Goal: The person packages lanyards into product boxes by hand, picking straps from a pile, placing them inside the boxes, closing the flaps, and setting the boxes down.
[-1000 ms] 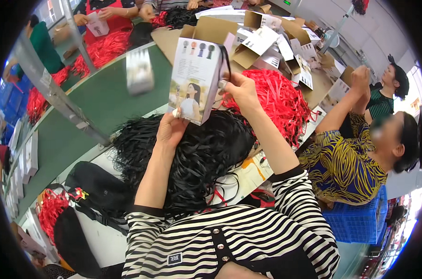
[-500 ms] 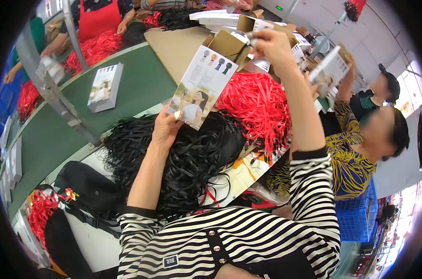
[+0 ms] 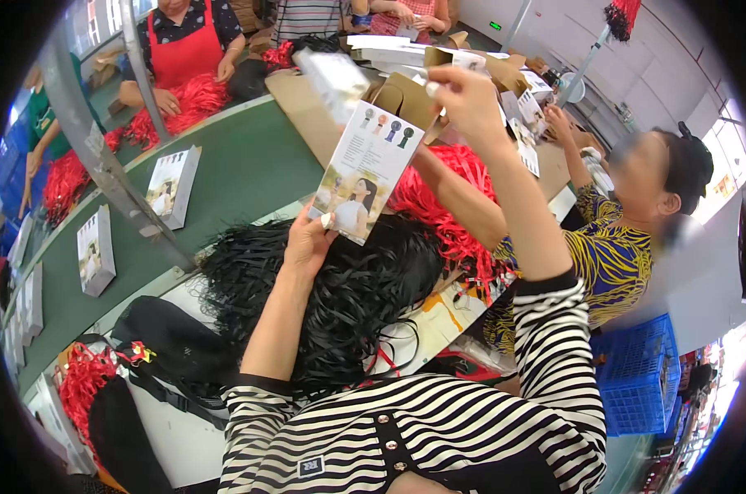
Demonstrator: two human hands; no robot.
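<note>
My left hand (image 3: pixel 309 244) grips the lower end of a tall white printed carton (image 3: pixel 364 165), holding it tilted above a heap of black plastic strips (image 3: pixel 332 296). At its upper end the carton is open, with brown inner flaps (image 3: pixel 403 97) standing up. Just right of those flaps is my right hand (image 3: pixel 465 103), its fingers bent into a pinch with a white covering on a fingertip. What they pinch, if anything, I cannot make out. Red shiny strips (image 3: pixel 451 185) lie behind the black heap.
A co-worker's arm (image 3: pixel 463 198) reaches in from the right beneath my right forearm; a blurred white box (image 3: pixel 333 85) is just beyond my carton. Filled-looking cartons (image 3: pixel 174 188) stand on the green belt (image 3: pixel 233 156), beside a metal post (image 3: pixel 113 177). A blue crate (image 3: pixel 640 379) stands at right.
My right hand has lifted slightly off the carton's open end. The co-worker's arm has swung leftward across the work area. A second carton now shows on the belt left of the post.
</note>
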